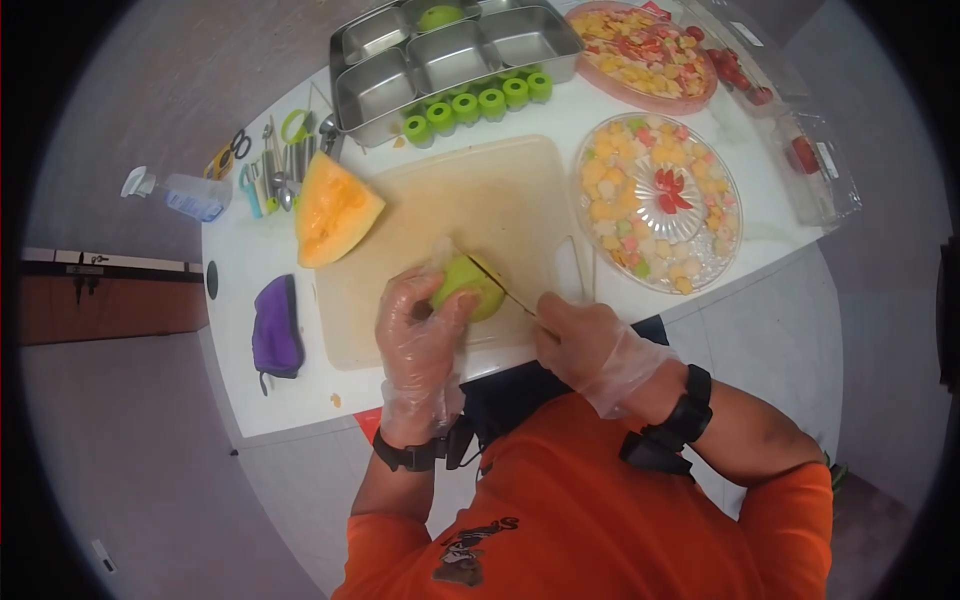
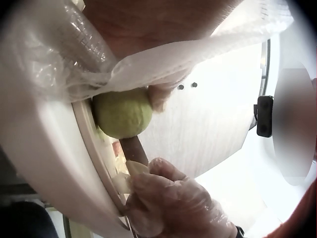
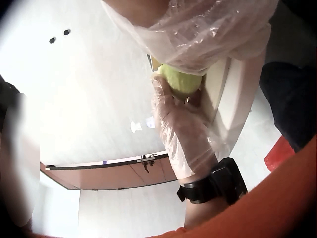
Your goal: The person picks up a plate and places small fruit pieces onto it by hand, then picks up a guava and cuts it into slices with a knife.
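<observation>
A round green fruit with slightly bumpy skin, like a guava (image 1: 470,287), is over the cutting board (image 1: 450,190) in the head view. My gloved left hand (image 1: 418,325) grips it from the left side, thumb on the near side. My gloved right hand (image 1: 585,345) holds a knife, its blade lying against the fruit's right side. From the left wrist, the guava (image 2: 123,114) shows above the knife blade (image 2: 133,149), and the right hand (image 2: 173,201) pinches the knife's pale handle. In the right wrist view, the left hand's fingers (image 3: 159,89) wrap the guava (image 3: 182,82).
An orange melon wedge (image 1: 335,215) lies at the board's left corner. Behind are a steel compartment tray (image 1: 375,90) and several green-topped cutters (image 1: 465,107). To the right stand a glass platter (image 1: 735,215) of cut fruit and a pink bowl (image 1: 640,95). A purple pouch (image 1: 277,325) lies left.
</observation>
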Motion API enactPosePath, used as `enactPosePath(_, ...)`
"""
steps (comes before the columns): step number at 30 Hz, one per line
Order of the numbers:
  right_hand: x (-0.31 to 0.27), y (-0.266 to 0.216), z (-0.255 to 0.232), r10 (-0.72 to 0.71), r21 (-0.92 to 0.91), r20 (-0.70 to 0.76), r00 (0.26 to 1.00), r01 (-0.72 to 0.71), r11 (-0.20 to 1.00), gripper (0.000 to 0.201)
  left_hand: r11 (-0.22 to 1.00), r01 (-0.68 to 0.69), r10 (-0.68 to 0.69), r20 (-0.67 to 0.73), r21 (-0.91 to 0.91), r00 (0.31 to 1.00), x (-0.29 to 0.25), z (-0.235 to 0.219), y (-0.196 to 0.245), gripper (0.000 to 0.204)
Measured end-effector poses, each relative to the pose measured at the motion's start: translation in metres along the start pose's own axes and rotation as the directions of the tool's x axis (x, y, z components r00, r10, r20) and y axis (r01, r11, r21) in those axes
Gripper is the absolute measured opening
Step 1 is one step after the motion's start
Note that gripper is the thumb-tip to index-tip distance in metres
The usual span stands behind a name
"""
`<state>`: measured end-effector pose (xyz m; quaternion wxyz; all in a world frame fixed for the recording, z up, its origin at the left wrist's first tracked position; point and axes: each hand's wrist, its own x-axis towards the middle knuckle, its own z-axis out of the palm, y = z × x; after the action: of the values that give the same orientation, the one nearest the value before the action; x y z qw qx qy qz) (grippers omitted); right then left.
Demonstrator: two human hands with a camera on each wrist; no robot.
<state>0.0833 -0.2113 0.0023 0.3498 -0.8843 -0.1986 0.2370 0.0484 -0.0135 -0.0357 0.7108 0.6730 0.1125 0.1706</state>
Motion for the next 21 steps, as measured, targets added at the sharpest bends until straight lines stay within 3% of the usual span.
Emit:
enactPosePath(4, -0.019, 0.001, -0.005, -0.029, 0.000, -0.002, 1.000, 0.029, 1.000, 0.010, 0.999, -0.002, 0.002, 0.014, 0.037, 1.000, 0.001, -0.006, 0.001, 0.032)
enactPosePath(7, -0.030, 0.010, -0.004, -0.070, -0.049, -0.011, 0.997, 0.069, 0.996, 0.010, 0.996, -0.088, 0.088, 0.040, -0.019, 0.995, 0.002, -0.005, -0.006, 0.031)
enactPosePath(12, -0.013, 0.004, -0.001, -0.033, -0.035, -0.002, 0.999, 0.033, 0.999, 0.014, 0.989, 0.010, -0.006, -0.024, 0.150, 1.000, 0.004, -0.009, -0.005, 0.029)
enactPosePath(15, -0.008, -0.002, -0.010, 0.008, -0.051, -0.004, 1.000, -0.008, 0.999, 0.015, 1.000, -0.007, 0.007, -0.028, 0.022, 1.000, 0.006, -0.006, -0.007, 0.028)
enactPosePath(19, -0.018, 0.008, -0.007, 0.000, -0.040, 0.041, 0.999, 0.002, 0.999, 0.016, 0.992, -0.003, 0.004, -0.012, 0.126, 1.000, 0.003, -0.016, -0.006, 0.026)
enactPosePath(21, -0.027, 0.013, -0.006, -0.303, -0.116, -0.140, 0.943, 0.288, 0.951, 0.019, 0.995, -0.028, 0.030, -0.017, 0.093, 0.999, -0.001, -0.012, -0.007, 0.025)
